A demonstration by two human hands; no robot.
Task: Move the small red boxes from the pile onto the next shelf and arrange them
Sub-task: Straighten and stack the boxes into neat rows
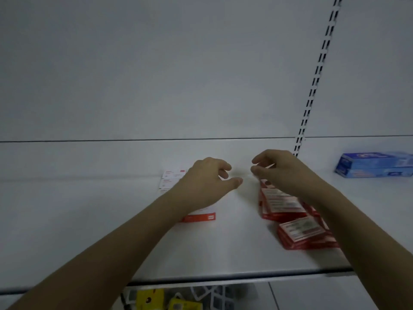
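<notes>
Centrally in the frame, both bare forearms reach in from the lower corners over a white shelf (89,231). The left hand (206,182) hovers above the arranged red-and-white boxes (199,217), its fingers loosely curled with the thumb pointing right; nothing shows between its fingers, so it appears empty and relaxed. Those boxes lie flat just left of centre, mostly hidden under the wrist, with white printed faces (171,179) of further ones showing beyond the hand toward the back panel.

The right hand (277,168) sits slightly higher and to the right of centre, its fingers bent toward the thumb. Blur hides the fingertips, and I cannot tell whether it pinches anything.

Directly beneath and below that hand, right of centre, lies the pile of small red boxes (297,222), tumbled at angles, some stacked, label sides up. The nearest stack sits toward the shelf's front edge.

At the right edge of the frame, on the neighbouring shelf section past the slotted upright (317,72), two blue boxes (375,165) are stacked one on the other. Along the bottom centre, below the shelf lip, yellow packages (149,298) and white-patterned items are visible.
</notes>
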